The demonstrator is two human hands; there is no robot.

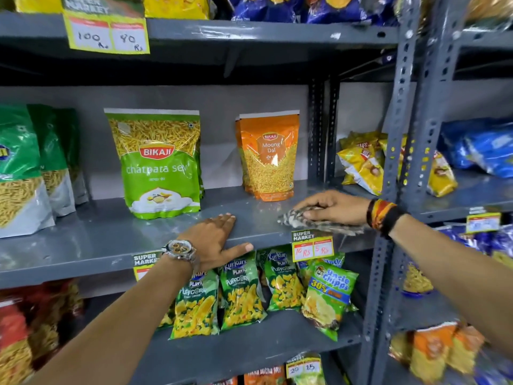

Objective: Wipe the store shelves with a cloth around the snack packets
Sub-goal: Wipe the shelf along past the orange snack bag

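Observation:
A grey metal shelf (pixel 105 232) runs across the middle of the view. My right hand (pixel 333 207) presses a striped grey cloth (pixel 319 222) flat on the shelf's right end, just in front of an orange Moong Dal packet (pixel 268 159). My left hand (pixel 213 237) rests palm down on the shelf's front edge, fingers spread, thumb over the lip, holding nothing. A green Chatpata Sev packet (pixel 158 165) stands upright behind and left of that hand. More green packets (pixel 25 173) stand at the far left.
Grey slotted uprights (pixel 399 134) bound the shelf on the right; yellow chip packets (pixel 363 162) lie beyond them. Below hang price tags (pixel 312 248) and green Puffcorn packets (pixel 241 293). The upper shelf (pixel 249 31) carries yellow and blue packets.

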